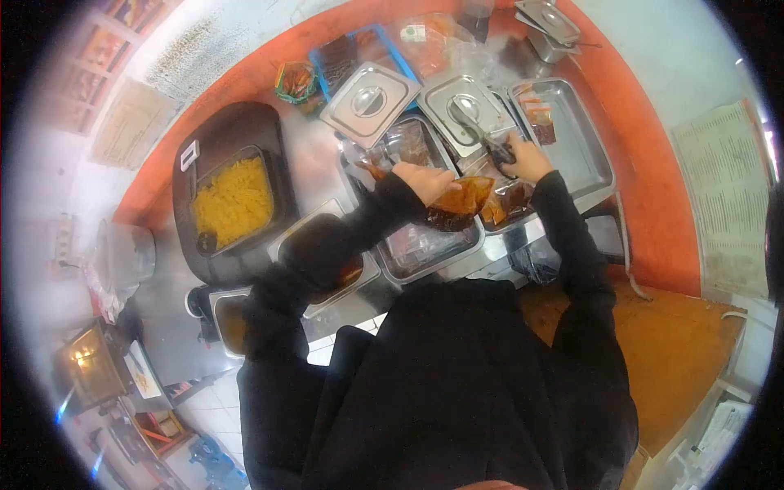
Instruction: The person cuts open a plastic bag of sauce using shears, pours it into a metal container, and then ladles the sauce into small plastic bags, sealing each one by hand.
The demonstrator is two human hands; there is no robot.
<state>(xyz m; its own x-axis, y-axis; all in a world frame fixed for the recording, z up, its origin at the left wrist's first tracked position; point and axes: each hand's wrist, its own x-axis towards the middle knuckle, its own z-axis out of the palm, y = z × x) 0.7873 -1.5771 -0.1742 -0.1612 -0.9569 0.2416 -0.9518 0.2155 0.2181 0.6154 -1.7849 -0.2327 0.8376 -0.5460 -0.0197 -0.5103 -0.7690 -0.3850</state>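
Note:
My left hand is closed on a clear plastic bag of brown-orange sauce, which hangs over the metal trays. In my right hand is a pair of scissors, its dark handles in my fingers and its blades pointing up and left over a steel lid. More sauce bags lie in the tray below my right hand. Under the held bag, a steel tray contains clear plastic packets.
Another steel lid rests at the back. A wide steel pan with a few packets stands at the right. A dark container of yellow pasta is at the left, near a blue crate.

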